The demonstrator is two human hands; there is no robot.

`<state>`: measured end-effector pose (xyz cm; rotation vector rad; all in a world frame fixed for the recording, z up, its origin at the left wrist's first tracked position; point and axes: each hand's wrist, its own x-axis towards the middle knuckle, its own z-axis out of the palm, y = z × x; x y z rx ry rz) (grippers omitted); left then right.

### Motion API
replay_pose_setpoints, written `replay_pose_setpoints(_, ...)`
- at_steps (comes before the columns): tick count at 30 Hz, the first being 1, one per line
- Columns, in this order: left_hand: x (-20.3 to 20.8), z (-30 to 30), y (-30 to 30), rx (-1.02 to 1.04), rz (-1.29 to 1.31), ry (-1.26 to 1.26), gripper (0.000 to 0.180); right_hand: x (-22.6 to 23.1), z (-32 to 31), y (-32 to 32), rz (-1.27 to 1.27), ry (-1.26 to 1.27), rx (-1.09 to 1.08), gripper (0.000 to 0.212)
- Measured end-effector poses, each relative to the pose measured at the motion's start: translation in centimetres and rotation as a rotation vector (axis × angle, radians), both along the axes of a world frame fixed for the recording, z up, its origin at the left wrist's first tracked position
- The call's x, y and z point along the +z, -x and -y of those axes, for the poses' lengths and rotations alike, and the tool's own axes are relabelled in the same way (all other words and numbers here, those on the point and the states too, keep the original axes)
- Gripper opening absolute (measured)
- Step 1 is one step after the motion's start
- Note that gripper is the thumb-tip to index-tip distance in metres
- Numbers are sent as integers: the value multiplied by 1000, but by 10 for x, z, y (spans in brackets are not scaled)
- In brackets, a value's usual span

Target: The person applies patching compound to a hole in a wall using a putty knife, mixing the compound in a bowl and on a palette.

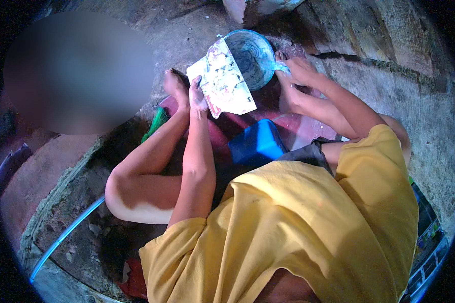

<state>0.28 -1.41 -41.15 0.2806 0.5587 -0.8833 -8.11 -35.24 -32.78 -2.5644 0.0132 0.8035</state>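
My left hand (198,96) grips the near-left edge of a flat white board (222,78), its thumb lying over the face. Grey smears and reddish marks cover the board, which tilts against the rim of a round blue dipper (260,48). Whitish-grey residue coats the inside of the dipper. On the right, my right hand (300,70) is closed around a pale blue part that juts from the dipper's side like a handle. Its fingertips are partly hidden.
Between my bent legs stands a blue plastic object (257,141) on a reddish surface (293,123). Green bristles (156,121) show beside my left shin. A light-blue hose (68,242) runs along the lower left. Rough concrete (389,101) rises at the right. A blurred patch hides the upper left.
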Motion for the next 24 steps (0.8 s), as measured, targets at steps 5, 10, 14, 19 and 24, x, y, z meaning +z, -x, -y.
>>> replay_pose_setpoints(5,3,2,8,30,-10,81,43,-8,-34,38,160,-202,-278,78)
replay_pose_setpoints(10,-3,-1,13,47,-33,78,44,14,-42,41,154,-334,-455,42)
replay_pose_setpoints(14,0,-2,14,55,-36,129,44,51,-31,20,13,-175,-401,32)
replay_pose_setpoints(19,-3,1,14,49,-43,66,44,16,-44,39,222,-394,-550,49)
replay_pose_setpoints(24,-3,2,17,47,-70,74,45,18,-61,38,560,-298,-302,82)
